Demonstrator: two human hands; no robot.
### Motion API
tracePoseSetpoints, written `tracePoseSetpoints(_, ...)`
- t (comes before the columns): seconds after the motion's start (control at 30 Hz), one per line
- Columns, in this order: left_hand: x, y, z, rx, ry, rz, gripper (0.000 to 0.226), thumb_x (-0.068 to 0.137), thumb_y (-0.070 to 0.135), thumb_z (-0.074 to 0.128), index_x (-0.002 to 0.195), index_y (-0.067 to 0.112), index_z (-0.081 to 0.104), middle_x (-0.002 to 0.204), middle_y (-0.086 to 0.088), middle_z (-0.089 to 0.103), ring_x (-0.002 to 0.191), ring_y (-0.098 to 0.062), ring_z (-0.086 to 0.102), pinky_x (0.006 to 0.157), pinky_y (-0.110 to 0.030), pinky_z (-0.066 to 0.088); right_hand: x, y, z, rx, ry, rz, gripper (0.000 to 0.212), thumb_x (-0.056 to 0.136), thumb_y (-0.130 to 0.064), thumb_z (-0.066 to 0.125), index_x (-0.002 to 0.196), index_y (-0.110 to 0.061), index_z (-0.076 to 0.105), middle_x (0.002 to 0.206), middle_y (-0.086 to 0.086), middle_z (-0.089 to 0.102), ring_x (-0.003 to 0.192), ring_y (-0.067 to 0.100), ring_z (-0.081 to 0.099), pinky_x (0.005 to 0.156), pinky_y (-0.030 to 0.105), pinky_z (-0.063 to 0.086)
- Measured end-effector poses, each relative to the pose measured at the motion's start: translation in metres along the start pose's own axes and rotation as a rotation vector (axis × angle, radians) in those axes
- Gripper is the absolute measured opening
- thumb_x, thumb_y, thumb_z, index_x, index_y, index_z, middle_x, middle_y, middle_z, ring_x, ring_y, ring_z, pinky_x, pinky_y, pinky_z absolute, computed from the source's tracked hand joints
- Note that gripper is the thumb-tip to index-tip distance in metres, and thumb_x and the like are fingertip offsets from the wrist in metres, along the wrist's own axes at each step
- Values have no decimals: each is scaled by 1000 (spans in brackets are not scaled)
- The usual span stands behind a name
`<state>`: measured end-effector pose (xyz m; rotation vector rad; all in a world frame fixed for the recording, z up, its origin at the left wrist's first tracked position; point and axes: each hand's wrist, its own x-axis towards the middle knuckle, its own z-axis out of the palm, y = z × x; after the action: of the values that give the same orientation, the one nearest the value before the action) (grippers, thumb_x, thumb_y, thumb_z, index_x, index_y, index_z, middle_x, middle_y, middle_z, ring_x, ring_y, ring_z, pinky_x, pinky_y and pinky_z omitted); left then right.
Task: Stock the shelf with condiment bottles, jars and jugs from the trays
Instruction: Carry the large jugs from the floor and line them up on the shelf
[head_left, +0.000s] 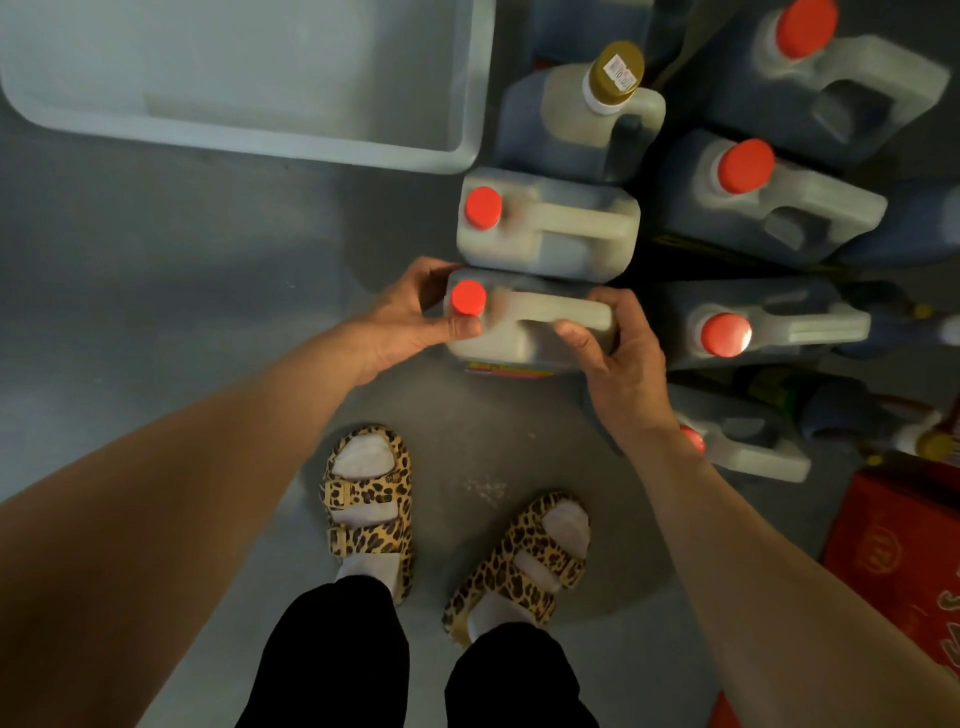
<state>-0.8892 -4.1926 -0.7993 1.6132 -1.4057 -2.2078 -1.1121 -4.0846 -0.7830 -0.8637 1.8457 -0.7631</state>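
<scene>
A dark-filled jug with a red cap (524, 325) stands on the grey floor straight in front of me. My left hand (410, 317) grips its cap end, thumb beside the cap. My right hand (618, 358) holds the handle end, fingers curled over the handle. Another red-capped jug (545, 223) stands just behind it, touching. A gold-capped jug (587, 114) is farther back. More red-capped jugs (753, 197) crowd the right side.
A grey plastic tray (457, 140) with nothing in it lies on the floor at the back left. A red carton (904, 551) sits at the right edge. My feet in leopard-print sandals (369, 509) stand close below the jug. Small bottles (930, 441) lie right.
</scene>
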Motion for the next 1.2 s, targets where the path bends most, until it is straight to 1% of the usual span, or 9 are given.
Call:
tracePoseSetpoints(0.1, 0, 2, 0, 5, -7, -17, 57, 72, 29, 82, 117, 23, 48, 115, 14, 57, 113, 1, 52, 93, -12, 41, 3, 1, -1, -76, 13, 25, 33, 82, -60, 69, 103, -39, 56, 86, -25, 64, 86, 0, 59, 83, 29, 51)
tracePoseSetpoints(0.2, -3, 0, 1, 26, 21, -65, 57, 61, 53, 81, 103, 29, 51, 105, 16, 59, 97, 8, 55, 88, -15, 42, 7, 0, -3, -135, -6, 66, 43, 77, -73, 63, 103, -38, 59, 90, -16, 68, 93, 11, 63, 88, 42, 52)
tracePoseSetpoints(0.4, -37, 9, 5, 145, 24, -116, 72, 49, 81, 64, 98, 28, 56, 100, 11, 63, 95, -4, 59, 85, -27, 45, -23, -18, -11, -145, -32, 106, 50, 71, -72, 62, 100, -31, 64, 81, -13, 67, 78, 2, 61, 71, 26, 49)
tracePoseSetpoints(0.57, -75, 64, 4, 268, -35, -164, 93, 41, 101, 54, 101, 29, 59, 108, 4, 68, 106, -19, 64, 98, -50, 50, -50, -70, -43, -261, 22, 135, 57, 69, -83, 55, 96, -32, 63, 81, -10, 67, 79, 16, 64, 70, 39, 54)
tracePoseSetpoints(0.8, -148, 216, 17, 387, -66, -116, 94, 48, 103, 45, 116, 41, 62, 120, 7, 67, 115, -17, 61, 100, -44, 50, -95, -189, -123, -287, 144, 112, 45, 82, -70, 61, 83, -25, 63, 77, -3, 66, 80, 23, 62, 70, 42, 50)
tracePoseSetpoints(0.93, -215, 333, 34, 496, -65, -5, 63, 64, 94, 47, 87, 36, 60, 98, 5, 67, 93, -15, 63, 89, -36, 52, -130, -282, -186, -254, 220, 45, 51, 81, -70, 61, 80, -18, 63, 70, -3, 64, 71, 21, 59, 65, 42, 49)
tracePoseSetpoints(1.0, -250, 388, 42, 532, -83, 48, 49, 78, 81, 51, 88, 34, 60, 93, 6, 65, 87, -11, 62, 84, -34, 52, -150, -332, -223, -265, 257, -13, 51, 82, -68, 62, 82, -16, 66, 71, -3, 66, 72, 21, 62, 65, 40, 50)
tracePoseSetpoints(1.1, -310, 470, 53, 516, -80, 158, 49, 74, 78, 61, 106, 40, 59, 112, 4, 66, 100, -13, 64, 95, -42, 54, -186, -414, -282, -280, 285, -139, 47, 78, -70, 62, 73, -23, 61, 64, -8, 60, 65, 15, 56, 56, 32, 41)
tracePoseSetpoints(1.2, -367, 545, 66, 485, -65, 289, 31, 84, 61, 62, 110, 43, 58, 119, 1, 64, 101, -19, 63, 92, -40, 53, -220, -493, -339, -357, 359, -264, 49, 83, -67, 61, 77, -19, 62, 66, -5, 60, 70, 21, 58, 60, 34, 38)
